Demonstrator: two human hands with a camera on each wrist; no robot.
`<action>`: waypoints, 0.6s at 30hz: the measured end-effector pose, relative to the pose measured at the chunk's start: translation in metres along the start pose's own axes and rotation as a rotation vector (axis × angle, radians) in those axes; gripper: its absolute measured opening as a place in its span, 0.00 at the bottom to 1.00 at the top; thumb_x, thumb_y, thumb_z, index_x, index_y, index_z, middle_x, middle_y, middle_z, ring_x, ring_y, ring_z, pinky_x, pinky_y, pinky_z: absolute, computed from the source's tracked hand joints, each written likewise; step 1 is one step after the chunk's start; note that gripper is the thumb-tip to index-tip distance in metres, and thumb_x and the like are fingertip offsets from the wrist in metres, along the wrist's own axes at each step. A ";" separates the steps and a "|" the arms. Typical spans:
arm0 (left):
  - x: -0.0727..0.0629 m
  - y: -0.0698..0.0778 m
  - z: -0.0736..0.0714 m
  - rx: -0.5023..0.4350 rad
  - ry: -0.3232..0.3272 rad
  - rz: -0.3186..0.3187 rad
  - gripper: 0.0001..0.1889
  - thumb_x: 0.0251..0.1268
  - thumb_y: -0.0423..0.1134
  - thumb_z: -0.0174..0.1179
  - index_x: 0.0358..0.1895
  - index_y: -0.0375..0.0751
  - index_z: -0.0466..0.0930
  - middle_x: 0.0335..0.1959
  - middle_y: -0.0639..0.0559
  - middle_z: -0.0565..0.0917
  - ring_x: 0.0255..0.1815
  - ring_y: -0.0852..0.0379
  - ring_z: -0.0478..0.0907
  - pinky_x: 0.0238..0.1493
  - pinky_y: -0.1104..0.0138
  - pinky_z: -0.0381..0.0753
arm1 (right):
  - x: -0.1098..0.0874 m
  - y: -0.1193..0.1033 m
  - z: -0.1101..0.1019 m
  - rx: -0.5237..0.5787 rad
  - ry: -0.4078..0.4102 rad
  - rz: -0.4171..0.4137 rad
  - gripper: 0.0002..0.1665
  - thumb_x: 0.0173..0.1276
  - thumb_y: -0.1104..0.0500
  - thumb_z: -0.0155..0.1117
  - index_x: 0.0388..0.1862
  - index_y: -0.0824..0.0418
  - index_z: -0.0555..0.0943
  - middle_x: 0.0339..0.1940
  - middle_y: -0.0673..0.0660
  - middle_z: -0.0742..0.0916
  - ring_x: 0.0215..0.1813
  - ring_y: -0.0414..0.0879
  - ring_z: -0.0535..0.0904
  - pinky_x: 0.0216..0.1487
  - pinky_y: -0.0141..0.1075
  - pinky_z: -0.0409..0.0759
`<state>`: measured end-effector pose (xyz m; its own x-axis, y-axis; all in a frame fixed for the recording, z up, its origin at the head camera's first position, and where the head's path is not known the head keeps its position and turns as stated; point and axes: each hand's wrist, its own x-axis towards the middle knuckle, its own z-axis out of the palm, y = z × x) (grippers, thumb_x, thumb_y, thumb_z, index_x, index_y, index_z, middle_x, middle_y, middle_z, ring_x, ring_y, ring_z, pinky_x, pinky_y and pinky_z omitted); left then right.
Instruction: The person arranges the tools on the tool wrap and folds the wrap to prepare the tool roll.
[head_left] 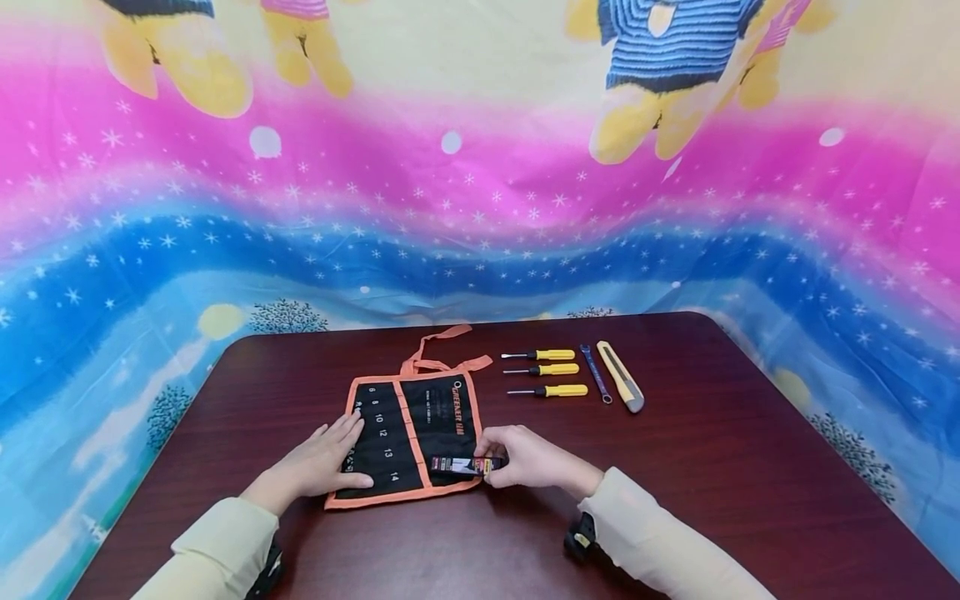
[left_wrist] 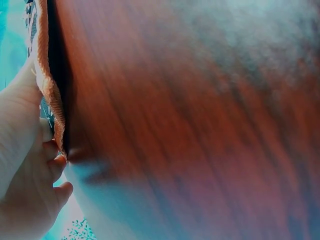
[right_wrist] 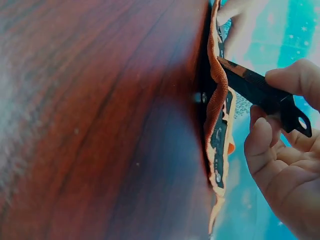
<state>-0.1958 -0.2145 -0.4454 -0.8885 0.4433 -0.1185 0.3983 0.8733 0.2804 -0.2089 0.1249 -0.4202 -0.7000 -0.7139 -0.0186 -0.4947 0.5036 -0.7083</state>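
A black tool pouch (head_left: 384, 483) with orange trim lies spread on the table, numbers printed down its left half. My left hand (head_left: 328, 454) rests with extended fingers on the pouch's left side; in the left wrist view that hand (left_wrist: 25, 150) is at the orange edge. Between thumb and fingers, my right hand (head_left: 528, 457) pinches a slim black blade case (head_left: 452, 465) with a printed label over the pouch's lower right part. In the right wrist view the case (right_wrist: 257, 90) shows a hang hole at its near end, and its far end overlaps the orange edging (right_wrist: 218, 95).
Right of the pouch lie several tools: three yellow-handled screwdrivers (head_left: 555, 369) in a column, a blue wrench (head_left: 596, 375) and a yellow utility knife (head_left: 620, 375). Orange ties (head_left: 442, 364) trail from the pouch's top. A printed cloth (head_left: 465, 208) hangs behind the dark wooden table (head_left: 637, 467).
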 end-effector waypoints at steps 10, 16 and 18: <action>0.000 0.000 0.001 0.002 -0.001 0.000 0.51 0.52 0.66 0.57 0.67 0.26 0.55 0.68 0.32 0.54 0.69 0.37 0.50 0.63 0.43 0.50 | 0.002 0.008 0.000 0.286 -0.037 0.056 0.12 0.55 0.67 0.66 0.39 0.62 0.78 0.34 0.50 0.82 0.29 0.43 0.73 0.30 0.36 0.74; 0.001 -0.001 0.001 0.004 0.008 0.003 0.51 0.51 0.65 0.58 0.67 0.26 0.55 0.68 0.32 0.55 0.69 0.37 0.50 0.63 0.43 0.50 | 0.003 0.011 0.000 0.318 -0.040 0.087 0.11 0.56 0.66 0.66 0.39 0.61 0.79 0.34 0.51 0.83 0.21 0.43 0.71 0.22 0.35 0.73; 0.001 -0.001 0.001 0.003 0.006 0.003 0.51 0.51 0.65 0.58 0.67 0.26 0.56 0.68 0.32 0.55 0.69 0.37 0.50 0.63 0.43 0.50 | 0.003 0.014 0.000 0.289 -0.038 0.089 0.10 0.57 0.65 0.65 0.39 0.60 0.79 0.33 0.50 0.82 0.20 0.43 0.71 0.22 0.35 0.73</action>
<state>-0.1972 -0.2150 -0.4469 -0.8888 0.4444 -0.1121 0.4013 0.8727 0.2782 -0.2176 0.1294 -0.4301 -0.7113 -0.6939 -0.1121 -0.2613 0.4092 -0.8742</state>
